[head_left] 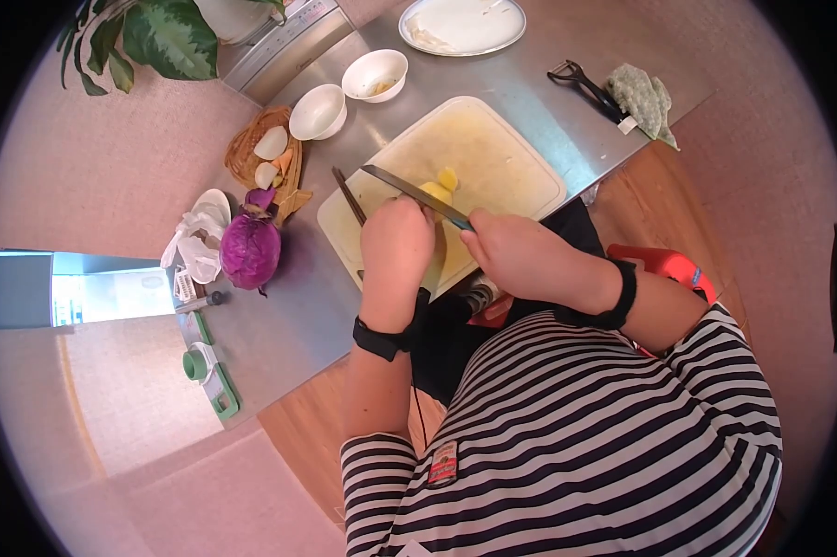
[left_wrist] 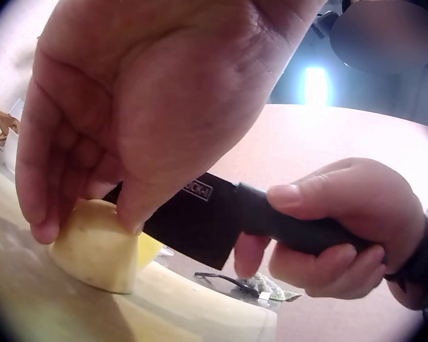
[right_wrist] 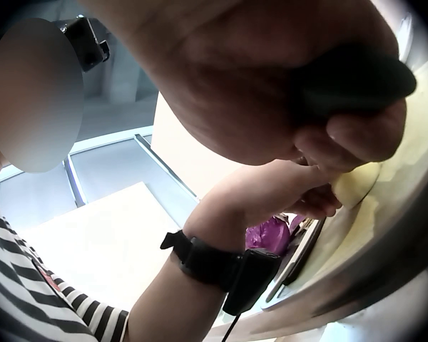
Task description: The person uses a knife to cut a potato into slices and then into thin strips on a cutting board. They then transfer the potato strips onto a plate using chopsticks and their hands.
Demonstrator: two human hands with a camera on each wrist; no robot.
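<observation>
On the white cutting board (head_left: pixel 502 158), my left hand (head_left: pixel 398 243) pinches a peeled potato (left_wrist: pixel 96 246) between thumb and fingertips. The potato rests flat side down. My right hand (head_left: pixel 528 262) grips the black handle of a kitchen knife (head_left: pixel 404 187), its thumb lying along the handle. In the head view the broad blade crosses over the potato, close to the left fingertips. A yellow cut piece (head_left: pixel 449 177) lies just beyond the blade. In the left wrist view, my left hand hides part of the blade.
Dark chopsticks (head_left: pixel 349 195) lie on the board's left side. Left of it are a purple cabbage (head_left: pixel 250 252), a wicker basket (head_left: pixel 237 153) with peelings, and a green-white grater (head_left: pixel 211 376). Two bowls (head_left: pixel 318 113) and a plate (head_left: pixel 462 25) stand behind. A black peeler (head_left: pixel 585 85) lies right, beside a cloth (head_left: pixel 643 100).
</observation>
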